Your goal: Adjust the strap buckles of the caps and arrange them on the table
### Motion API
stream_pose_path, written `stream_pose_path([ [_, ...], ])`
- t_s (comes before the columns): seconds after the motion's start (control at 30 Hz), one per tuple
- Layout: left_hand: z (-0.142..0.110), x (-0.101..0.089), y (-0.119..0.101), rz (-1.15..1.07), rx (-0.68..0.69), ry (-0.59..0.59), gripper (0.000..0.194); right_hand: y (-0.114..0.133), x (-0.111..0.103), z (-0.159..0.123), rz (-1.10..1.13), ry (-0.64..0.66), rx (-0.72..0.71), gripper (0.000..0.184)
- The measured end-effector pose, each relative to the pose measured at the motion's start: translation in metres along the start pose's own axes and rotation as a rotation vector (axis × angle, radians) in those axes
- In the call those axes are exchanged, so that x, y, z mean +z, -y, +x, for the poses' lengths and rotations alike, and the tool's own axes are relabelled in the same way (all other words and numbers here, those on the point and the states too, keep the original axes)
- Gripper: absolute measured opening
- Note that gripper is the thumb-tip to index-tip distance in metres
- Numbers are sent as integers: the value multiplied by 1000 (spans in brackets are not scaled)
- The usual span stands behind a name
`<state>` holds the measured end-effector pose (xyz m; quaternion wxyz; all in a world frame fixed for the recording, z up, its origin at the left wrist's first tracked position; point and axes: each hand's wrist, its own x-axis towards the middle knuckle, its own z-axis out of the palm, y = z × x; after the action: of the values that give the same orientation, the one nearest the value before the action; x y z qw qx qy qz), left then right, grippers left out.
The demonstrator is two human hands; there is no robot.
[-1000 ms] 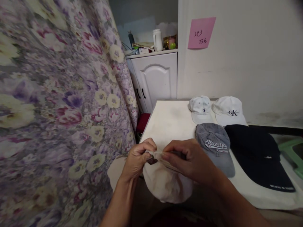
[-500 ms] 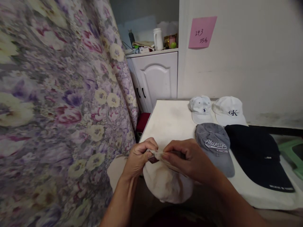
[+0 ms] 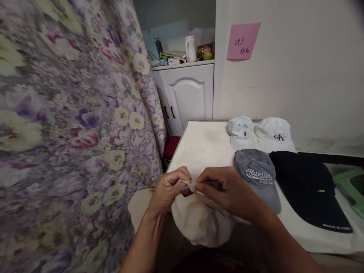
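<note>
A cream cap (image 3: pixel 203 223) hangs crown-down between my hands, in front of the table's near edge. My left hand (image 3: pixel 167 191) is closed on the cap's rim, thumb and fingers pinching it beside a dark red label (image 3: pixel 186 191). My right hand (image 3: pixel 224 189) pinches the same rim just to the right, fingers closed. The two pinches sit close together, and the cap's strap or edge between them is partly hidden by my fingers. To the right of my right hand lies a grey cap (image 3: pixel 257 176) with white lettering.
On the white table (image 3: pixel 203 144) lie a pale cap (image 3: pixel 241 131), a white CK cap (image 3: pixel 275 132) and a large black cap (image 3: pixel 307 185). A floral curtain (image 3: pixel 71 132) fills the left side. Behind stands a white cabinet (image 3: pixel 189 93); a green stool (image 3: pixel 351 189) is at right.
The cap's rim is turned slightly, so more of the dark red label shows. Both hands keep their pinch in nearly the same place.
</note>
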<state>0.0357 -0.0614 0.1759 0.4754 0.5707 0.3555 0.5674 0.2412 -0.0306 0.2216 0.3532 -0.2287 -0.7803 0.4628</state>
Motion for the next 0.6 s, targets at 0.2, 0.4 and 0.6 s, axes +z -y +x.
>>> stream_pose_path([
  [0.2,0,2,-1,-6,-20,0,31,-3,2,1,61,24,10,12],
  [0.4,1,4,-3,-5,-59,-15,32,-7,0,4,77,65,7,12],
  [0.6,0,5,-3,13,-90,-5,34,-9,-6,6,88,133,-19,12],
])
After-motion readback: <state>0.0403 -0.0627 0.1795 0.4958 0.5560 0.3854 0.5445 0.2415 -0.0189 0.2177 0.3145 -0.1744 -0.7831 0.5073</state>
